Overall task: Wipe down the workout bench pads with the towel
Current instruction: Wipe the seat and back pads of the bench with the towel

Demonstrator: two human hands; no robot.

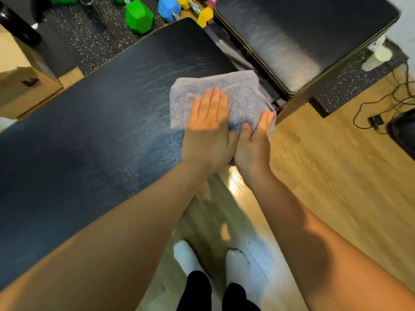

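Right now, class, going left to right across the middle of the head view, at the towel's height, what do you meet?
Cardboard box → long bench pad → towel → short bench pad → cables and black adapter.

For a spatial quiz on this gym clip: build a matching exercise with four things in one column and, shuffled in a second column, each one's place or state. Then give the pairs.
Column 1
1. towel
2. left hand
3. green dumbbell
4. short pad

Column 2
A. on the speckled floor beyond the long pad
B. pressed flat on the towel
C. edged with yellow stitching
D. folded, lying on the long pad near its end

Pairs: 1-D, 2-B, 3-A, 4-C
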